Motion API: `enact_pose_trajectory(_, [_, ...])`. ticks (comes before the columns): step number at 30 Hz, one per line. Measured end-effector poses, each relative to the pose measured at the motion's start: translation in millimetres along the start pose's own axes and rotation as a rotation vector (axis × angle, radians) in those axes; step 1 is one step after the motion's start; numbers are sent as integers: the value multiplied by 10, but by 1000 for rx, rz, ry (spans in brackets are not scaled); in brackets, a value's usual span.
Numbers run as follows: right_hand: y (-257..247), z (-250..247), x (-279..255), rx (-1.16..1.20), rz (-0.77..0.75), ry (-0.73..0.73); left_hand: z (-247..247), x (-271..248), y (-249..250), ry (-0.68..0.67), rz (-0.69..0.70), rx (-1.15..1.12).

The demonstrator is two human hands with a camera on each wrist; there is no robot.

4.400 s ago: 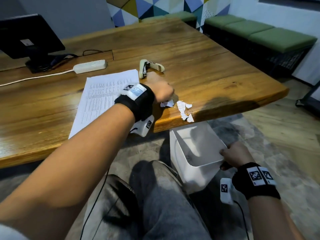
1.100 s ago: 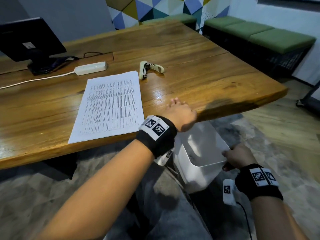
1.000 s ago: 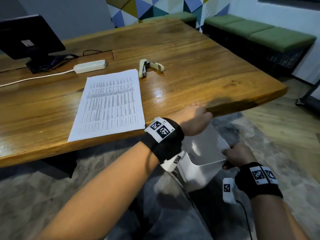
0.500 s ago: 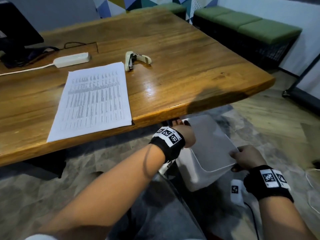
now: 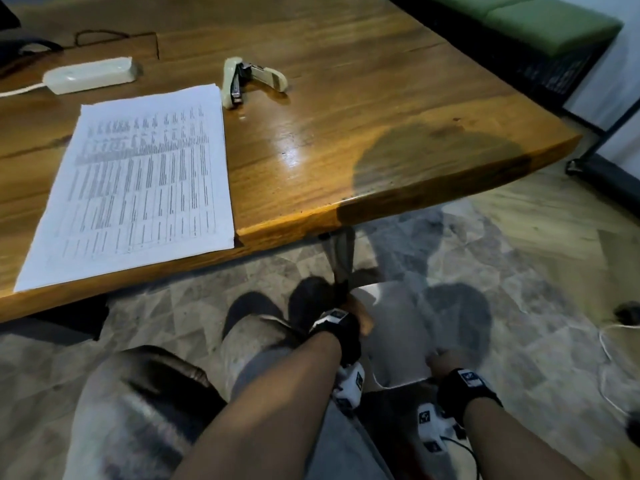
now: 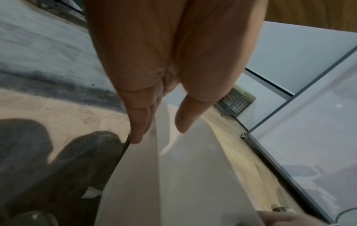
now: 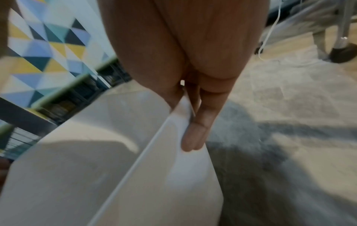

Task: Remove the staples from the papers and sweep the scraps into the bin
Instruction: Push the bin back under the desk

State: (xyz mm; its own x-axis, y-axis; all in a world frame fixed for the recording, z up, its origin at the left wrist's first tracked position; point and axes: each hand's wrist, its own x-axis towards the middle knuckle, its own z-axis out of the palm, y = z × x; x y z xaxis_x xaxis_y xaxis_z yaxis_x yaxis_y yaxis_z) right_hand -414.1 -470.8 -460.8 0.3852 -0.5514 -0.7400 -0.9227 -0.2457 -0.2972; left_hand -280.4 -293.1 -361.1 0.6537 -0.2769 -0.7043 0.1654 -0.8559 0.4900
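I hold a white bin [image 5: 401, 336] low over the floor in front of my knees, blurred in the head view. My left hand [image 5: 358, 318] pinches its left rim [image 6: 156, 152], with the fingers [image 6: 138, 131] outside the wall and the thumb [image 6: 185, 120] inside. My right hand [image 5: 441, 362] pinches the opposite rim [image 7: 154, 137], fingers [image 7: 195, 134] outside. The stack of printed papers [image 5: 138, 188] lies flat on the wooden table [image 5: 346, 133]. A beige stapler [image 5: 242, 77] lies open behind it. No scraps show on the table, and the bin's inside is too blurred to read.
A white power strip [image 5: 90, 74] with its cord sits at the table's back left. My legs [image 5: 156, 410] are below the table edge. A green bench [image 5: 536, 19] stands at the far right. A white cable [image 5: 609, 341] lies on the patterned floor.
My left hand swept the scraps off the table edge, then dropped and took hold of the bin's rim. The bin has moved down and away from the table edge with both hands.
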Motion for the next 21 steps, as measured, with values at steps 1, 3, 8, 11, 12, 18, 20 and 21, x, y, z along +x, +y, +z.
enact_pose_trajectory(1, [32, 94, 28, -27, -12, -24, 70, 112, -28, -16, 14, -31])
enact_pose_trajectory(3, [159, 285, 210, -96, -30, -9, 117, 210, -60, -60, 35, -79])
enact_pose_trajectory(8, [116, 286, 69, -199, -45, -13, 244, 773, -244, -75, 69, -88])
enact_pose_trajectory(11, [-78, 140, -302, -347, -124, -55, 275, 874, -271, -75, 73, -122])
enact_pose_trajectory(12, [-110, 98, -325, -418, -104, -103, 247, 813, -239, -58, 77, -156])
enact_pose_trajectory(18, [-182, 76, -213, -227, -62, -122, -294, 103, 51, 6, 180, -110])
enact_pose_trajectory(20, [-315, -25, -242, -325, -110, -57, -409, -14, 100, -44, 236, -93])
enact_pose_trajectory(21, [-403, -80, -223, -373, -155, 34, -459, -39, 147, -84, 270, -24])
